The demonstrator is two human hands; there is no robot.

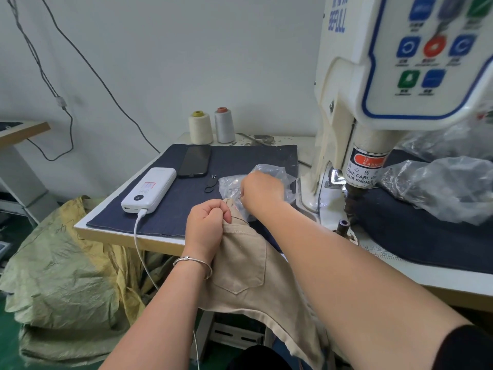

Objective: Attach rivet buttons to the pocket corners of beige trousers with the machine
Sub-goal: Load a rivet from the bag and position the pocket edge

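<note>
Beige trousers [248, 265]; BEFULL machine [378, 84]

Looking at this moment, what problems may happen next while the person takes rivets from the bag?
1. The right hand is reaching into the crumpled plastic bag; small rivets might spill onto the dark cloth.
2. The left hand grips the beige trousers only at the top edge, and most of the fabric hangs off the table, so it may slip down.
3. The machine carries a finger warning label; fingers near its punch could be hurt.
</note>
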